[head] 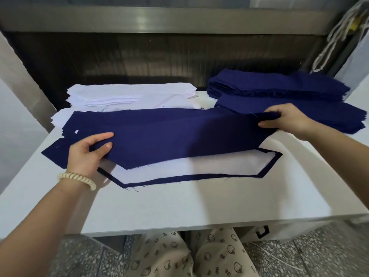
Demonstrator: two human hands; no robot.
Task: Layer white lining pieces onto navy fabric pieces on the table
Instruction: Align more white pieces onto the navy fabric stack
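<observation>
The left arm is reached forward from the near left corner of the table [179,208], a pale beaded bracelet [76,178] worn at the wrist. The left hand [87,154] is seen from its back, and the left end of a long navy piece [179,136] is pinched between its thumb and curled fingers. The right arm is brought in from the right edge. The right hand [287,120] is clamped on the other end of the same piece, fingers curled over the top and thumb below.

The navy piece is held stretched between the two hands across the middle of the table. Its cloth is dark and smooth, and loose threads are seen along its near edge. The far half of a layered piece [191,177] lying flat nearer the front edge is covered by it, and a shadow is cast there. On that layered piece a white lining [179,168] is laid on navy cloth, so that only a narrow navy border with angled ends is left showing.

A stack of white linings [129,92] is set toward the far left corner. A stack of navy pieces [279,84] is set at the far right corner. More navy pieces [65,130] are lying by the left edge, beneath the held one.
</observation>
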